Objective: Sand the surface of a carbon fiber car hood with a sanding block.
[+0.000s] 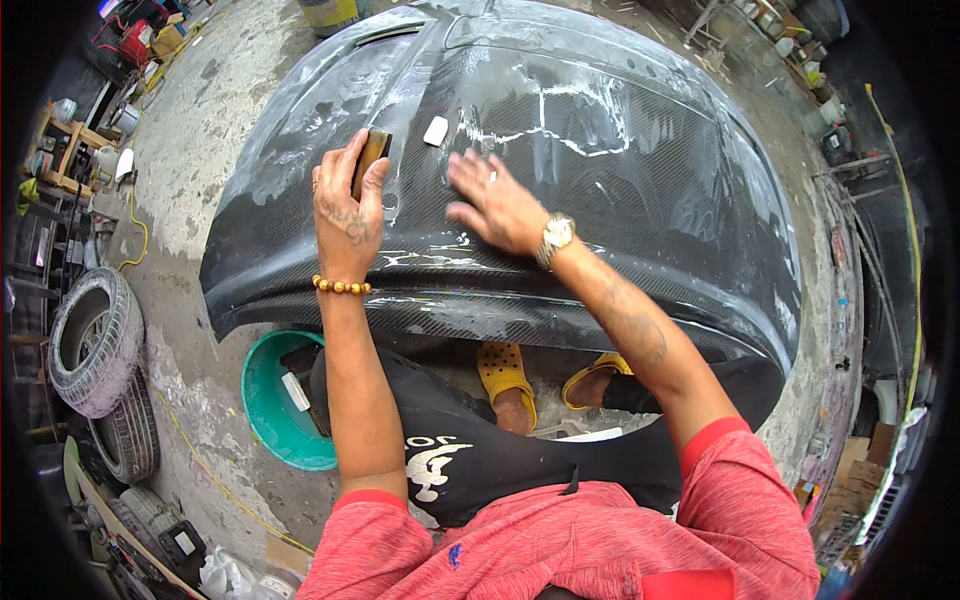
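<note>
A carbon-fibre hood [650, 180] with patches of white, wet residue stretches across the middle of the view in front of me. My left hand [347, 205], a beaded bracelet at its wrist, grips a flat dark brown block [370, 160] on the hood's left half, near a raised ridge. My right hand [492, 208] is over the hood to the right of it, fingers spread and slightly blurred, holding nothing visible. A small white block [436, 131] lies on the hood just above and left of my right fingertips.
A green bucket [262, 405] with a white piece inside stands below the hood's left edge. Two stacked tyres [95, 340] and a yellow cord [178, 436] are on the left floor. Shelving and clutter [60, 150] line both sides. My feet in yellow clogs [505, 370] are under the hood's near edge.
</note>
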Motion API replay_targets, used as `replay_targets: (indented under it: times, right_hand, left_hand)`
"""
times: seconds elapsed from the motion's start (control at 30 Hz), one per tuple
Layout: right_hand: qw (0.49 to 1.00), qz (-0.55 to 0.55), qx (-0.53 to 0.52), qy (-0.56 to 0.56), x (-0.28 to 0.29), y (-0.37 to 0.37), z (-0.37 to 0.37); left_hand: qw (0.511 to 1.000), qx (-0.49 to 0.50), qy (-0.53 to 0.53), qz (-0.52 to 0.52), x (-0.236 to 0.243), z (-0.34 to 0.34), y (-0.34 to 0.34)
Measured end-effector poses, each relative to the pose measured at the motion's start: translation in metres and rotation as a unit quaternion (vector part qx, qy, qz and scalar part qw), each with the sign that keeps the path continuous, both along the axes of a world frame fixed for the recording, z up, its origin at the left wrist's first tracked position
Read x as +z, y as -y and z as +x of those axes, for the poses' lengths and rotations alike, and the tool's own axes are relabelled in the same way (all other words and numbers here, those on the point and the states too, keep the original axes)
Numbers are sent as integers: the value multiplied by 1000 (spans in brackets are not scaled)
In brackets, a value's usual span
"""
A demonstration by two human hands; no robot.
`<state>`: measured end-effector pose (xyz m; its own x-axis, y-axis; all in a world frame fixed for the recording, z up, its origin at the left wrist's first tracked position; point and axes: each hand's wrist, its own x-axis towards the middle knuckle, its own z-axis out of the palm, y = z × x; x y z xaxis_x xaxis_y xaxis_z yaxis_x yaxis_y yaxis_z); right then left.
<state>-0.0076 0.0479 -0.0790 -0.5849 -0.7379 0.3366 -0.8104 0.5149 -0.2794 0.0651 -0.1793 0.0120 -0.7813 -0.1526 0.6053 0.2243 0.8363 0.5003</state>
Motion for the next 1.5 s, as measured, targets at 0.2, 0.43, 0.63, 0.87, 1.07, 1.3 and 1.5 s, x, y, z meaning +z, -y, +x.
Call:
replay_targets:
  times: [0.2, 0.43, 0.63, 0.87, 1.07, 1.3, 1.5]
  right_hand:
    - [989, 66, 86, 99, 4, -29, 63]
    - [996, 64, -58, -3, -4, -23, 20]
    - [999, 5, 42, 22, -6, 16, 19]
    - [993, -67, -79, -57, 6, 54, -71]
    - [994, -25, -108, -23, 11, 77, -79]
    - [994, -7, -110, -13, 20, 74, -84]
    - [993, -6, -115, 11, 46, 60, -108]
  left_hand:
    - [1000, -11, 1, 16, -7, -7, -2]
    - [1000, 6, -9, 0, -5, -10, 0]
    - [1000, 7, 1, 7, -9, -7, 10]
    - [999, -32, -22, 13, -27, -8, 4]
    - [1000, -28, -1, 11, -34, 3, 2]
    - [998, -35, 32, 30, -29, 12, -4]
    - [998, -23, 32, 39, -19, 18, -9]
